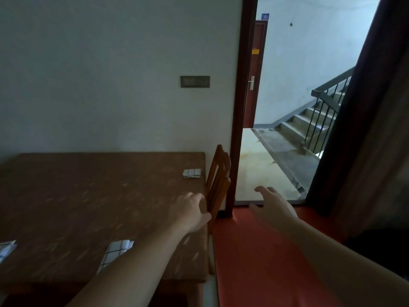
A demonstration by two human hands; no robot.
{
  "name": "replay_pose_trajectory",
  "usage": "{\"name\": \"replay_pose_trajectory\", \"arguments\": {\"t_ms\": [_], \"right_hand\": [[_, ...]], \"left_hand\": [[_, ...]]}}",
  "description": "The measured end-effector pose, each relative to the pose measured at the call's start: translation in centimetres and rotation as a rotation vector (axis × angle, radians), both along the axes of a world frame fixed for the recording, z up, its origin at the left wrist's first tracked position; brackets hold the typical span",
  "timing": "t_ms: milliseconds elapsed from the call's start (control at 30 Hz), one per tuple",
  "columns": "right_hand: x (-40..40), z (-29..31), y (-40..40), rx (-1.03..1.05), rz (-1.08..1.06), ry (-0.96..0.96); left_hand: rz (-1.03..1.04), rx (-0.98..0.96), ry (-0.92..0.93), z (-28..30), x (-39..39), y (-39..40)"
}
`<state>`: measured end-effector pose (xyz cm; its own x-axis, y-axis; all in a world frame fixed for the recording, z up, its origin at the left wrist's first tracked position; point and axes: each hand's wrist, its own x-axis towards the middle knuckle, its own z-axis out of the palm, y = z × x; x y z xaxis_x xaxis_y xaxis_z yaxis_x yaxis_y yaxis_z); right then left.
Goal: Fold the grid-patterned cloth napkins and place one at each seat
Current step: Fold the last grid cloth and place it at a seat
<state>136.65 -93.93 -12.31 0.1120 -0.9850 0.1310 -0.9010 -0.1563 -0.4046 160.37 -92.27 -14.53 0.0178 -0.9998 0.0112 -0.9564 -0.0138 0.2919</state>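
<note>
A folded white napkin with a dark grid (192, 173) lies at the far right edge of the brown table (88, 196), in front of a wooden chair (218, 182). A second folded napkin (116, 253) lies near the table's front edge, partly under my left forearm. A third folded napkin (6, 249) shows at the left border. My left hand (190, 212) hovers over the table's right edge beside the chair back, holding nothing. My right hand (273, 206) is stretched out over the red floor, fingers apart and empty.
The chair stands tucked against the table's right side. A dark door frame (238, 129) opens onto a landing with stairs and a railing (321, 120). A dark curtain (365, 129) hangs at the right. A wall socket plate (194, 81) sits above the table.
</note>
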Motion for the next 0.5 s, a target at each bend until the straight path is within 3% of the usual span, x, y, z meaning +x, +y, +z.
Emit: {"name": "replay_pose_trajectory", "arguments": {"t_ms": [500], "right_hand": [[-3.8,-3.1,-26.9,0.021,0.26,0.0]], "left_hand": [[0.208,0.04,0.152,-4.2,-6.4,-22.5]]}}
